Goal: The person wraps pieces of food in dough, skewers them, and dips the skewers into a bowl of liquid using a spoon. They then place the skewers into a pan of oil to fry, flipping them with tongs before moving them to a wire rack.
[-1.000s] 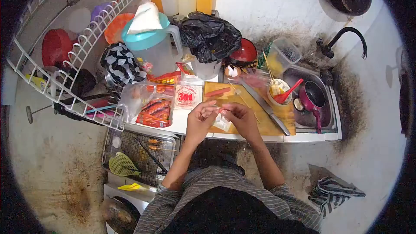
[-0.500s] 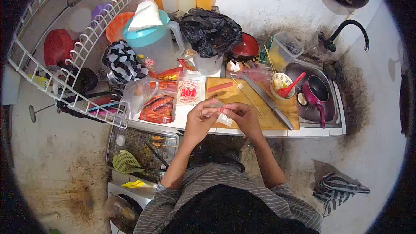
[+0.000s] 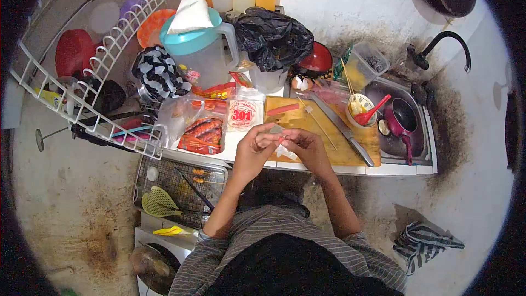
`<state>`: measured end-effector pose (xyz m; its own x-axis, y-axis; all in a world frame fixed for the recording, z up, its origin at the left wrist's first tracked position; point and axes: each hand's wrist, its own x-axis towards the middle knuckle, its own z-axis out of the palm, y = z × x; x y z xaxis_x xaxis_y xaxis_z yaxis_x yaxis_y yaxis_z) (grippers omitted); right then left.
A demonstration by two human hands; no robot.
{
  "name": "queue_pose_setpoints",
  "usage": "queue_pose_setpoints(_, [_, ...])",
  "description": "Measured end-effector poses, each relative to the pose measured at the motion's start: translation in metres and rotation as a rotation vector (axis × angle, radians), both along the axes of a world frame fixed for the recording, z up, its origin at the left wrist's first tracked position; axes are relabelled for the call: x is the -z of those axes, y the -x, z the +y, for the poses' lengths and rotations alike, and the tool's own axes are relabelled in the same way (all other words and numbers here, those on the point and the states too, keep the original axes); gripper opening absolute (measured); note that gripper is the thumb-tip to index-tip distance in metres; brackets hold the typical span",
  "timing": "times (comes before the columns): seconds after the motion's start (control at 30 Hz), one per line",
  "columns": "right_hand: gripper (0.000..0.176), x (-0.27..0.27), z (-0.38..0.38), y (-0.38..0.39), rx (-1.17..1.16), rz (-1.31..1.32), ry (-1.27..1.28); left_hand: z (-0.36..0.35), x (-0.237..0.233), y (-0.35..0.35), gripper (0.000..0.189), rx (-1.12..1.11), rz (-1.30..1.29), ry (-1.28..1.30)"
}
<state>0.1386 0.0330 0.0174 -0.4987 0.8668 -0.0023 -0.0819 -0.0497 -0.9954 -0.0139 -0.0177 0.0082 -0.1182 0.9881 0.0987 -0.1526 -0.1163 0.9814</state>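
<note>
Plastic wrap (image 3: 285, 154) is hanging, I judge, half off the sausage (image 3: 280, 141) my left hand (image 3: 253, 152) and right hand (image 3: 308, 149) are pinching; skewer (image 3: 318, 124) at one o'clock is lying unused.

A knife (image 3: 344, 130) lies on the cutting board (image 3: 290, 121) beside the sink (image 3: 423, 151), a teal-lidded pitcher (image 3: 200, 49) behind.

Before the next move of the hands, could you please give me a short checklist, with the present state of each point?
1. Red piece pinched between left hand and right hand: ok.
2. Clear wrapper fully off the piece: cannot tell; it hangs below the fingers.
3. Knife flat on the cutting board, apart from both hands: ok.
4. Skewer lying on the board beside the right hand: ok.
5. Free counter left of the board: not ok; the sausage packet and other bags crowd it.
</note>
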Motion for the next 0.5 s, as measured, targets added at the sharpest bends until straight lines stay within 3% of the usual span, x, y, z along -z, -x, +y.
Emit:
queue_pose_setpoints(0.2, [0.019, 0.006, 0.001, 0.002, -0.003, -0.095, -0.087, 0.001, 0.011, 0.007, 0.036, 0.079, -0.169, -0.042])
queue_pose_setpoints(0.27, [0.018, 0.004, -0.001, 0.004, 0.015, -0.071, -0.042, 0.002, 0.011, 0.007, 0.031, 0.148, -0.334, 0.147])
queue_pose_setpoints(0.5, [0.013, 0.006, -0.001, 0.000, -0.006, -0.097, -0.171, 0.001, 0.018, 0.002, 0.028, 0.137, -0.351, 0.244])
